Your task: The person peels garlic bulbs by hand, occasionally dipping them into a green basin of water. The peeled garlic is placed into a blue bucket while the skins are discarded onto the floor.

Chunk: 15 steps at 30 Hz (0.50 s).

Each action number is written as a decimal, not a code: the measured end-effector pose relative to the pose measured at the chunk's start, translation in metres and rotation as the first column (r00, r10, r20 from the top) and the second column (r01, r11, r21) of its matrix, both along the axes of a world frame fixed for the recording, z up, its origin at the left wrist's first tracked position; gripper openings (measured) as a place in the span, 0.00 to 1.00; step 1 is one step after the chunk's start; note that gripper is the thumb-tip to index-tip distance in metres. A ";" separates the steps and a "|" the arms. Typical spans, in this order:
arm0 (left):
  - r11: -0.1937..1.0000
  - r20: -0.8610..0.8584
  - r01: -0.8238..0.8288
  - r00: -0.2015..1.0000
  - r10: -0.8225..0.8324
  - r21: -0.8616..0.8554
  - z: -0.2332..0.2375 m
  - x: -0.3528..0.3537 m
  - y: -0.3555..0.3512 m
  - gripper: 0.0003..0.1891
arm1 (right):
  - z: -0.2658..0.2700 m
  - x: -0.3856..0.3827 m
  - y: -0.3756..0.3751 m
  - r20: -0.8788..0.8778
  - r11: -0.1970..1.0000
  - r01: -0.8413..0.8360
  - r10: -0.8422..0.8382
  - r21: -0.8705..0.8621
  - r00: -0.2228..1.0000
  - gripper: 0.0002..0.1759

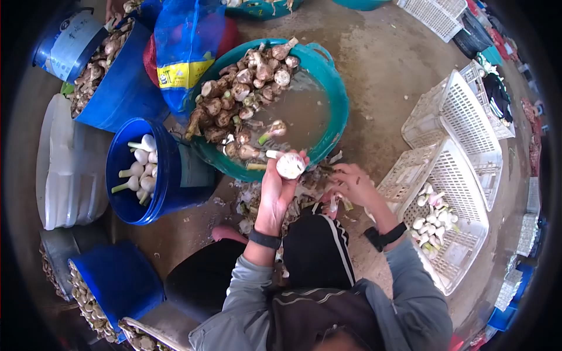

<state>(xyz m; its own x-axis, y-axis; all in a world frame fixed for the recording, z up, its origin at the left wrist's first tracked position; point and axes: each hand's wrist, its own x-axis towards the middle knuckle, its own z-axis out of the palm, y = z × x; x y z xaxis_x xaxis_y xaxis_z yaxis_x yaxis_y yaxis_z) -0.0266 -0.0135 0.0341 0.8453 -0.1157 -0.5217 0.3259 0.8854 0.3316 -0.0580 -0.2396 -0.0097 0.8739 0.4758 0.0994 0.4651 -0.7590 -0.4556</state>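
The left grip (280,186) is closed around a garlic bulb (291,167). The bulb is white with a bit of purple, and its short stem points to the left. It is held up over the near edge of the green tub (343,117). The right grip (356,186) is just to the right, with its fingers bent. It is over the peels (249,202), and I cannot tell if it is holding a piece or just touching it. Each wrist has a black band on it.

Under the hands, the peels lie on the floor (374,64) in a messy pile, between the tub and the person's knees. In the tub, a big heap of brown, dirty garlic (240,88) fills the left and far side. One bulb with a green stem lies near the middle.

To the left stands a blue bucket (172,196) with clean white bulbs (140,167) in it. Past it is a big blue barrel (126,93) full of brown garlic. To the right, a white crate (468,205) holds more white garlic (434,222).
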 end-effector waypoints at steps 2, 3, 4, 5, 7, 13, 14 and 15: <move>0.978 0.082 0.080 0.992 -0.098 0.194 0.006 0.003 -0.005 0.14 | 0.034 0.010 0.028 -0.580 0.784 0.366 -0.009 0.501 0.814 0.13; 0.935 0.166 0.070 0.977 -0.135 0.347 0.024 0.005 -0.012 0.14 | 0.040 0.017 0.033 -0.695 0.712 0.472 0.032 0.520 0.718 0.13; 0.887 0.310 0.097 0.915 -0.257 0.451 0.047 0.009 -0.022 0.14 | 0.039 0.022 0.037 -0.636 0.823 0.438 -0.124 0.363 0.762 0.14; 0.625 0.453 -0.050 0.734 -0.505 0.779 0.065 0.012 -0.045 0.13 | 0.032 0.022 0.043 -0.549 0.891 0.416 -0.257 0.185 0.795 0.14; 0.726 0.647 -0.011 0.464 -0.606 0.688 0.094 0.010 -0.109 0.18 | 0.003 0.021 0.059 -0.263 0.919 0.286 -0.215 0.273 0.941 0.07; 0.585 0.507 0.150 0.358 -0.784 0.797 0.093 0.022 -0.064 0.21 | -0.024 0.141 0.083 0.172 0.980 0.040 -0.074 0.194 0.982 0.11; 0.499 0.385 0.092 0.520 -0.762 0.862 0.072 0.026 -0.043 0.19 | -0.036 0.161 0.098 0.149 0.997 0.023 -0.034 0.074 0.988 0.12; 0.398 0.265 0.050 0.671 -0.693 0.916 0.048 0.027 -0.023 0.17 | -0.049 0.176 0.116 0.118 0.999 0.000 0.006 -0.048 0.993 0.14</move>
<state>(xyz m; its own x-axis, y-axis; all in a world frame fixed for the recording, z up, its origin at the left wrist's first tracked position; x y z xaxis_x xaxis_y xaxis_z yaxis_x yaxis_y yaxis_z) 0.0006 -0.0363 0.0822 0.9471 -0.3183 -0.0397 0.0175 -0.0724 0.9972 0.1181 -0.1232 -0.0585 0.8560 0.4852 0.1784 0.5157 -0.7773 -0.3604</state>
